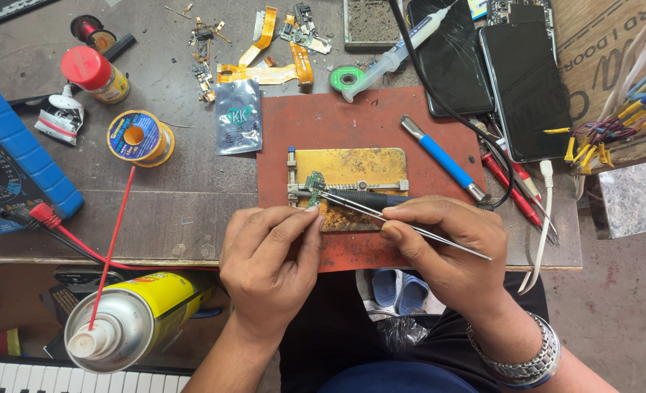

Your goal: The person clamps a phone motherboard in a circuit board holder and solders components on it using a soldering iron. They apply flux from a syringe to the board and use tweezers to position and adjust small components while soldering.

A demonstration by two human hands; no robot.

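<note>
My right hand (pixel 446 244) grips thin metal tweezers (pixel 381 215) whose tips reach a small green circuit board (pixel 313 186) clamped on a brass-coloured holder plate (pixel 359 164). A soldering iron (pixel 370 198) with a dark handle lies along the holder, also under my right hand's fingers. My left hand (pixel 268 255) rests on the red mat (pixel 352 120), its index fingertip pressing the holder's edge just below the small board. Nothing is in the left hand.
A yellow spray can (pixel 130 316) with a red straw sits at my lap, left. Solder spool (pixel 139 138), red-capped bottle (pixel 96 74), blue multimeter (pixel 10 167), flex cables (pixel 264 73), syringe (pixel 395 51), blue-handled tool (pixel 443 160), two phones (pixel 523 87) and wire bundle (pixel 628 116) surround the mat.
</note>
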